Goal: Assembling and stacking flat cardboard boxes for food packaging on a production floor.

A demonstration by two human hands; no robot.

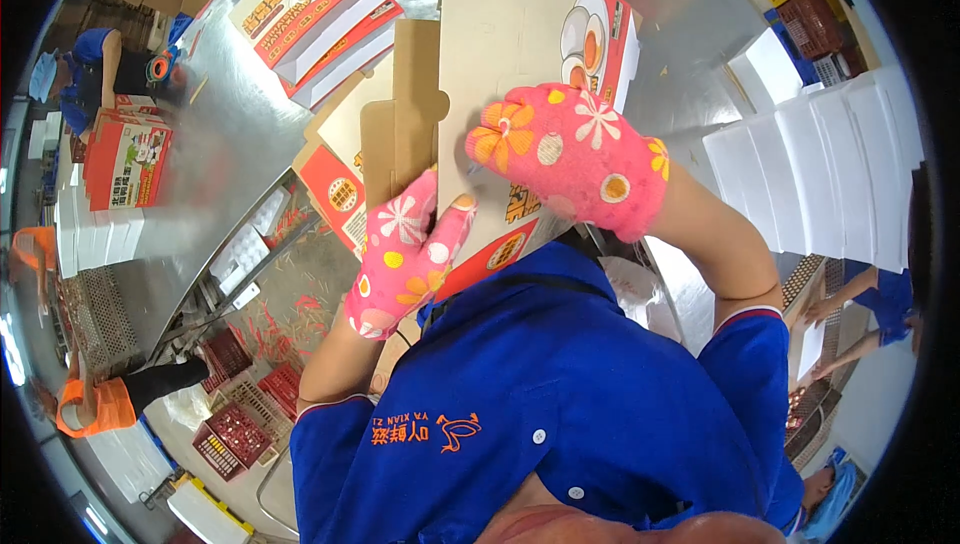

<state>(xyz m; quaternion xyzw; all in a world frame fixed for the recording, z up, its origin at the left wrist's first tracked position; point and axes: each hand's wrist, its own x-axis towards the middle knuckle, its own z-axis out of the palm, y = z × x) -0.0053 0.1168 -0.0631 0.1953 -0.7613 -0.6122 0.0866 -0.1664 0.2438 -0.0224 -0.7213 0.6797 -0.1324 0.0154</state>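
Both my hands wear pink gloves with a flower pattern. A large cardboard carton (510,54), cream with red edges and pictures of cut eggs, stands tilted in front of my chest. My left hand (405,264) grips its lower left edge, thumb on the printed face and fingers beside the brown inner flap (405,104). Against the printed face rests my right hand (575,154), its fingers curled in. Whatever those fingers may hold is hidden beneath them; a small dark spot shows below the fingertips.
Flattened matching cartons (315,14) lie stacked on the metal table (225,104) at far left. White foam boxes (820,164) stand at right. Red crates (230,439) and scattered red strips lie on the floor at lower left. Several co-workers stand around; one handles a red carton (125,159).
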